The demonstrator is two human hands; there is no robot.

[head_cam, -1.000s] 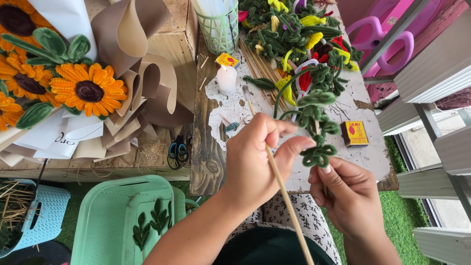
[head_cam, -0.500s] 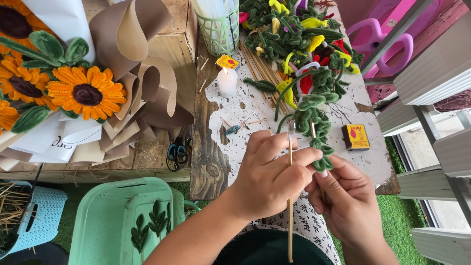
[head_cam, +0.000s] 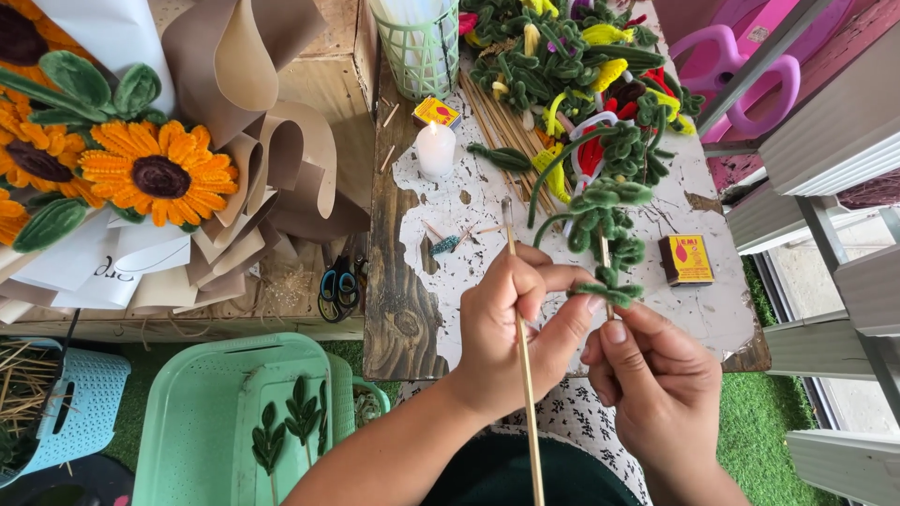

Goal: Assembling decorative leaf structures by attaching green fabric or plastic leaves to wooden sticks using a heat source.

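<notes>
We note the left hand (head_cam: pixel 511 333) closed around a thin wooden stick (head_cam: pixel 521 375), fingers curled tight near its upper part, so the stick runs steeply from near our lap up past the knuckles to its tip over the bench (head_cam: pixel 412 309). The right hand (head_cam: pixel 656 384) pinches, thumb against forefinger, the base of a green fuzzy leaf sprig (head_cam: pixel 609 281), with the sprig's lowest leaves lying just beside the left fingertips. Both hands sit close together above the near edge of the bench; we judge this keeps stick and sprig steady and close to the eye for fine work, with each hand bracing the other. On the bench behind, a white candle (head_cam: pixel 436 150) stands upright, within reach yet apart from the heap of fuzzy coloured stems (head_cam: pixel 572 66). A bundle of spare sticks (head_cam: pixel 497 117) lies beside that heap. One small yellow box (head_cam: pixel 685 260) rests near the right hand, another (head_cam: pixel 436 111) just behind the candle. To the left, a wrapped bouquet of orange fuzzy sunflowers (head_cam: pixel 159 173) rests on its side, and scissors (head_cam: pixel 339 289) lie below it. A green basket (head_cam: pixel 220 412) on the floor holds a few finished leaf sprigs lying flat.
</notes>
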